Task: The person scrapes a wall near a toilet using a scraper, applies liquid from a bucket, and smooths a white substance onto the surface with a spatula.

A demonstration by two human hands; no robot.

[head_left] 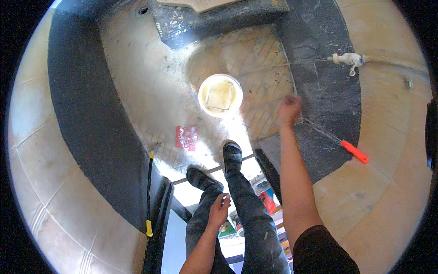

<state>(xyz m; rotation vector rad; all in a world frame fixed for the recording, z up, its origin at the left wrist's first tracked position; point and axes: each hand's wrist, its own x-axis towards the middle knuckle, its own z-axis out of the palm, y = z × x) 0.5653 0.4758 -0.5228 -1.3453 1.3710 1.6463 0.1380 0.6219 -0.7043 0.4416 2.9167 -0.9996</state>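
Observation:
My right hand (289,111) is stretched forward above the floor near the dark right wall band, blurred at the fingers. Beside it lies the bent wire end of a tool with an orange handle (355,151), perhaps a paint roller frame. Whether my fingers touch that wire cannot be told. My left hand (220,210) hangs in front of my thigh with its fingers curled together; anything inside them is too small to name. Ahead of my feet stands a round white bucket (200,97) holding pale yellowish liquid, with a squarish outline showing in it.
A white tap (350,60) juts from the right wall. A red packet (186,137) lies on the tiled floor (137,98). Against the left dark band leans a black rod with yellow ends (149,192). A dark raised step (219,25) crosses the far side. My shoes (232,155) are by the doorway.

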